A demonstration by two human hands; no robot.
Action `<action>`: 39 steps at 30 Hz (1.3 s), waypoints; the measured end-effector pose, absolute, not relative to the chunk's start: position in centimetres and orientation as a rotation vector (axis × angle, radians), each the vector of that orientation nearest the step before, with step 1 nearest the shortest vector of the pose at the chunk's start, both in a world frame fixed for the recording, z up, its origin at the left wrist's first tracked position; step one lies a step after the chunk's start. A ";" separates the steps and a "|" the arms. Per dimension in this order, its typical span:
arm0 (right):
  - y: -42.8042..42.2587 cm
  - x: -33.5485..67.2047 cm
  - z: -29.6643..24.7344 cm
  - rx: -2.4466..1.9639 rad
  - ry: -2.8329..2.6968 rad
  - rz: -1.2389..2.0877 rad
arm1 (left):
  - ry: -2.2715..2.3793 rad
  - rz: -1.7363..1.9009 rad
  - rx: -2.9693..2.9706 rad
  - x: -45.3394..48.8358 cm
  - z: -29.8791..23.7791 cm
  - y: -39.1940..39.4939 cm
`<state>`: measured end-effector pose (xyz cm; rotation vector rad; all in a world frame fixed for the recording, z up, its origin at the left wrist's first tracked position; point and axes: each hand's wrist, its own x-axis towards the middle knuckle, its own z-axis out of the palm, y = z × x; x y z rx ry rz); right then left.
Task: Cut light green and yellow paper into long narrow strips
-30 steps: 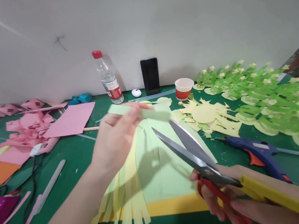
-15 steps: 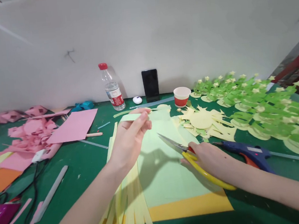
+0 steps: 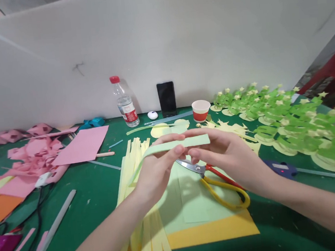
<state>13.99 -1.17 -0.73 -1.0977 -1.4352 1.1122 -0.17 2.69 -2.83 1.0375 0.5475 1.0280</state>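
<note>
A pale green paper strip (image 3: 197,140) runs across both hands above the work area. My left hand (image 3: 162,162) pinches it between thumb and fingers, and its tail curves down to the left. My right hand (image 3: 220,148) grips the strip near its right end, thumb below and fingers behind. Beneath the hands, scissors (image 3: 227,201) with yellow and red handles lie on light green paper sheets (image 3: 195,214); my fingers partly cover the blades. Several pale yellow strips (image 3: 148,239) lie left of the sheets, and a yellow-orange sheet (image 3: 214,230) shows underneath.
Green paper plants (image 3: 292,116) with stars crowd the right, near a blue glue gun (image 3: 280,168). Along the wall stand a bottle (image 3: 126,106), a phone (image 3: 167,99) and a paper cup (image 3: 201,110). Pink paper (image 3: 84,145) and a cable (image 3: 39,219) lie left.
My right hand has let go of the scissors, which now lie on the green sheets. It has moved up and left to the strip beside my left hand.
</note>
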 end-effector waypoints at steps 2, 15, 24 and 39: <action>-1.2 13.6 -0.7 -1.075 -1.348 1.139 | 0.517 1.026 1.022 0.0 -2.7 2.3; -0.8 14.4 -1.1 -1.002 -1.145 1.178 | 0.655 0.840 1.260 0.2 -2.7 0.9; -1.4 15.6 0.9 -1.156 -1.279 1.022 | 0.745 1.149 2.172 -2.4 0.9 -1.8; -1.2 13.9 2.1 -1.179 -1.561 0.998 | 0.881 1.075 1.911 -1.8 0.3 1.6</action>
